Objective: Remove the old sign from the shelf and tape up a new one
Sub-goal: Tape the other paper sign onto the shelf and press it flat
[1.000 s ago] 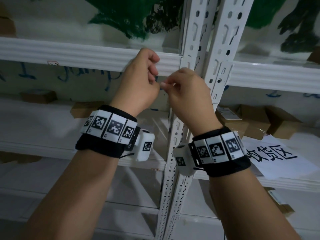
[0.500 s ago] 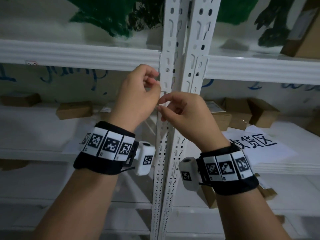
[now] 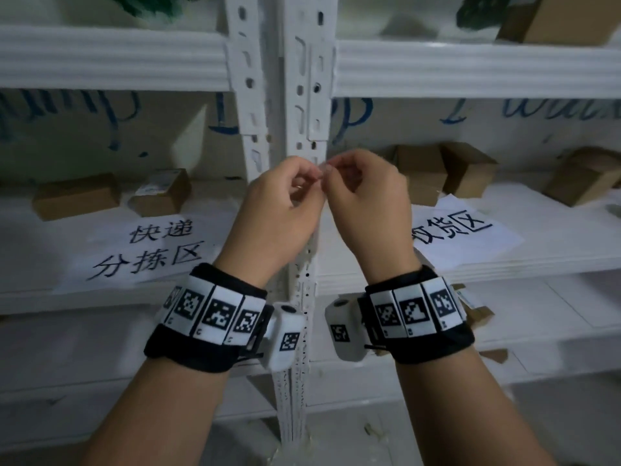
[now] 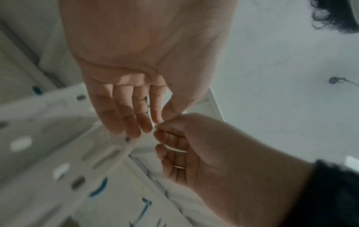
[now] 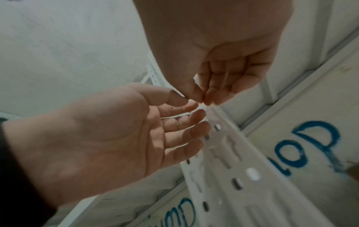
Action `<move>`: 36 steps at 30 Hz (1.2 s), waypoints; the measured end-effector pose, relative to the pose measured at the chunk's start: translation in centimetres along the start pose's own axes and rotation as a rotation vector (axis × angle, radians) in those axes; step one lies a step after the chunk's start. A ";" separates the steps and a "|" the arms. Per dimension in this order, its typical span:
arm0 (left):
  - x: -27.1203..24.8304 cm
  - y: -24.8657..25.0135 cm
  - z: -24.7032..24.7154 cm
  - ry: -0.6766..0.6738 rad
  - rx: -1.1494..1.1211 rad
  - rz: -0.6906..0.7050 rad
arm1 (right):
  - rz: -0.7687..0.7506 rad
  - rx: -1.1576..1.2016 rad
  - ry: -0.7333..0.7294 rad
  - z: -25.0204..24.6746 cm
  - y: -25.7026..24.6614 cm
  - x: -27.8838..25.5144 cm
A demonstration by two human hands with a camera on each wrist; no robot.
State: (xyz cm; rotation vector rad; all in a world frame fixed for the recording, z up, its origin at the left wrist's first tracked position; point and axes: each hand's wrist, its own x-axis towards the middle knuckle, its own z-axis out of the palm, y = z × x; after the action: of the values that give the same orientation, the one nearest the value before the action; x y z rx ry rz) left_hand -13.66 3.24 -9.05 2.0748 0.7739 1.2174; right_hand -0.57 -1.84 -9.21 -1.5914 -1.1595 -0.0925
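Two hands, our left hand [image 3: 282, 203] and right hand [image 3: 366, 196], pinch a small clear tape scrap [image 3: 323, 169] together before the white perforated steel upright [image 3: 304, 95]. Beyond, two white handwritten paper signs [image 3: 151, 253] lie on the white shelf board [image 3: 554, 250] beside brown cardboard boxes [image 3: 440, 169].

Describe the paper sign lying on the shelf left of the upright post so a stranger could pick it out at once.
Start at the white perforated metal upright post in the middle, then drop to the white shelf board on its left. There lies a white paper sheet with two lines of dark handwritten characters, in front of two small brown cardboard boxes. The other white paper sign, right of the post, shows one line.
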 end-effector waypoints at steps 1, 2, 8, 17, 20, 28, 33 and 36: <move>-0.3 0.0 1.5 -0.017 -0.018 -0.001 | 0.022 -0.029 0.026 -0.8 0.8 -0.1; -0.5 -0.1 3.1 -0.030 -0.037 -0.005 | 0.042 -0.067 0.045 -1.5 1.7 -0.1; -1.3 -0.7 12.4 -0.181 -0.062 -0.150 | 0.215 -0.285 0.040 -5.1 8.0 -0.5; -1.8 -2.1 20.5 -0.368 -0.160 -0.459 | 0.381 -0.375 -0.054 -7.8 18.0 -1.0; -1.6 -2.6 22.6 -0.387 -0.211 -0.549 | 0.395 -0.406 -0.102 -7.8 20.2 -1.0; 0.4 -4.2 25.9 -0.196 -0.439 -0.700 | 0.363 -0.390 -0.224 -7.6 23.1 -0.4; 0.9 -4.3 26.7 -0.061 -0.424 -0.695 | 0.297 -0.381 -0.218 -7.7 23.6 0.5; 1.0 -4.7 26.8 0.020 -0.320 -0.542 | 0.258 -0.397 -0.234 -7.6 23.6 0.8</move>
State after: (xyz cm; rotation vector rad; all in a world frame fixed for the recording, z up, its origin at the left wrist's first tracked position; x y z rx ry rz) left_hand 9.95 1.49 -22.58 1.4657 0.9948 0.9780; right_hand 20.16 -5.11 -22.46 -2.1381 -1.1499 0.0371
